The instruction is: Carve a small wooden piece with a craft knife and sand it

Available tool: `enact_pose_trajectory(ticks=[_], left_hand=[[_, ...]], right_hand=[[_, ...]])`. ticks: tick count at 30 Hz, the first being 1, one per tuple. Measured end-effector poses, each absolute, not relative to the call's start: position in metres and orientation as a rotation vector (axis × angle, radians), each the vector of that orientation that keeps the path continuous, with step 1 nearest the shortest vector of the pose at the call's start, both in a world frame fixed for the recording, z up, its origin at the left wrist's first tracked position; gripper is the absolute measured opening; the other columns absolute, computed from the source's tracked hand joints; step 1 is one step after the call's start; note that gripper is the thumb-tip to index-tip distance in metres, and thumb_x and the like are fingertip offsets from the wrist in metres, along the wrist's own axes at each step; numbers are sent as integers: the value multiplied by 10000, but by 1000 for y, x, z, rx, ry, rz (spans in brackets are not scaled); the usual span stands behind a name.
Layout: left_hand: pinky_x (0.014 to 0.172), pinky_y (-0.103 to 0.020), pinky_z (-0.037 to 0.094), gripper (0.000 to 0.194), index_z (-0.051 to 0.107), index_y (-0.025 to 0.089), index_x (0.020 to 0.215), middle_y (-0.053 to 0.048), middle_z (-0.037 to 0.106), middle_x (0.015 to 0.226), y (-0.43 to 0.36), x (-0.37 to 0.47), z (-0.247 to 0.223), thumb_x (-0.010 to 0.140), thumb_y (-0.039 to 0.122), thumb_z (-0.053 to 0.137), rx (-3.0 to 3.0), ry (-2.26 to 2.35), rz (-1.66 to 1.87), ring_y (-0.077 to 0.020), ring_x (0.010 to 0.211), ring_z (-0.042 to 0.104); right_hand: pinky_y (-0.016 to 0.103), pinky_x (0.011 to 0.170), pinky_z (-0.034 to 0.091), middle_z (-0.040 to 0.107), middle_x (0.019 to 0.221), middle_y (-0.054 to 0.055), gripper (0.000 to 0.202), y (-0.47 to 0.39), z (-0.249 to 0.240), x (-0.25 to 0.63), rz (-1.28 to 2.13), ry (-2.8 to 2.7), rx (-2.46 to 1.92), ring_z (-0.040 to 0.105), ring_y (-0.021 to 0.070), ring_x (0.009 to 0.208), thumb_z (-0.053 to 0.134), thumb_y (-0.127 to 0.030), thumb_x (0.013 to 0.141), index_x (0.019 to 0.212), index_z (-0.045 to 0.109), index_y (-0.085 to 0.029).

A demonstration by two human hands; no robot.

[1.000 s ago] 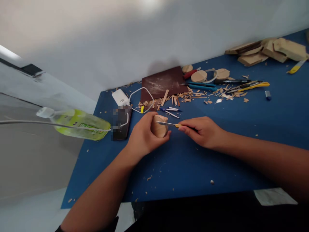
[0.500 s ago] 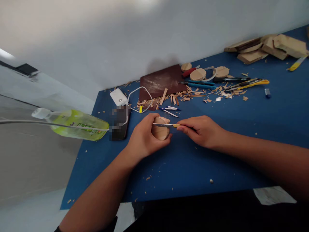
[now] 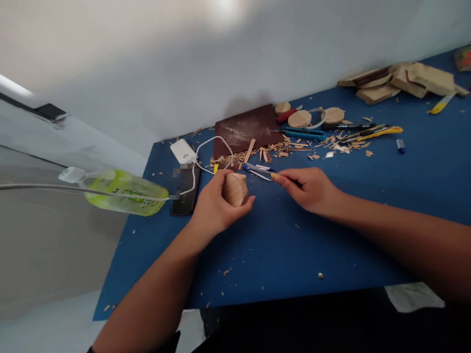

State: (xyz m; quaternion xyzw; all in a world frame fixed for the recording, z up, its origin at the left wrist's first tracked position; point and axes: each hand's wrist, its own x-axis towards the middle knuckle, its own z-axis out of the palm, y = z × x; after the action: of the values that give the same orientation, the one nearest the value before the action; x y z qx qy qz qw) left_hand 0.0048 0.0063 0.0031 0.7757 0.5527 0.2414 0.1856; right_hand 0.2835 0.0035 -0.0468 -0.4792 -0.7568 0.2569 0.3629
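Note:
My left hand (image 3: 217, 201) is wrapped round a rounded wooden block (image 3: 235, 189), thumb on the near side and fingers on the far side. The block has a line curving over its top face. To its right, my right hand (image 3: 307, 189) pinches a thin knife by its yellowish handle (image 3: 274, 175). The blade points left and is blurred; it appears apart from the block. Just beyond the hands, blue-and-white pens or a compass (image 3: 257, 170) lie on the blue table (image 3: 279, 255).
Wood shavings (image 3: 272, 151) lie before a brown sheet (image 3: 246, 128). Behind are round wood pieces (image 3: 299, 119), cutters (image 3: 303, 133) and stacked wood blocks (image 3: 412, 81). At left are a yellow-green bottle (image 3: 123, 191), a dark phone (image 3: 186, 196), a white power bank (image 3: 183, 151) and cable.
The knife has moved off the block, up and to the right. My left hand has shifted slightly left and turned the block, showing more of its side.

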Motion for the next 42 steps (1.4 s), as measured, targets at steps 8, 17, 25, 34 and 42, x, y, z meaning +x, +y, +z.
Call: enact_pose_trajectory(ticks=[8, 17, 25, 34, 42], left_hand=[[809, -320, 573, 594, 574, 260, 1212, -4, 732, 1061, -1, 16, -1, 754, 482, 881, 2195, 1380, 594, -181, 877, 693], [827, -328, 582, 597, 568, 270, 1220, -2, 735, 1069, -6, 17, 3, 742, 454, 877, 2193, 1329, 602, -188, 883, 701], [788, -305, 567, 586, 570, 274, 1212, 22, 710, 1010, -6, 16, 7, 742, 434, 881, 2157, 1338, 602, -169, 841, 678], [792, -336, 544, 595, 567, 268, 1199, 8, 681, 1003, -3, 11, 7, 745, 484, 884, 2117, 1386, 661, -175, 838, 647], [829, -331, 530, 606, 560, 263, 1214, 5, 664, 1046, 1, 14, 0, 749, 468, 890, 2055, 1279, 605, -182, 904, 627]], right_hand=[[260, 737, 497, 840, 996, 21, 365, -16, -47, 273, 820, -2100, -955, 735, 167, 804, 522, -482, 1130, 1188, 813, -270], [269, 728, 471, 824, 953, 24, 381, -16, -44, 272, 854, -2125, -950, 713, 165, 779, 501, -487, 1140, 1154, 807, -260], [272, 753, 462, 798, 934, 9, 337, -14, -43, 274, 798, -2139, -1000, 694, 164, 781, 509, -449, 1137, 1169, 788, -263], [292, 670, 433, 750, 795, 4, 431, 5, -43, 285, 633, -1973, -1217, 639, 172, 693, 491, -516, 1128, 1001, 792, -236], [254, 641, 428, 731, 788, -10, 369, -15, -43, 274, 949, -2087, -993, 600, 136, 655, 556, -520, 1107, 1125, 783, -229]])
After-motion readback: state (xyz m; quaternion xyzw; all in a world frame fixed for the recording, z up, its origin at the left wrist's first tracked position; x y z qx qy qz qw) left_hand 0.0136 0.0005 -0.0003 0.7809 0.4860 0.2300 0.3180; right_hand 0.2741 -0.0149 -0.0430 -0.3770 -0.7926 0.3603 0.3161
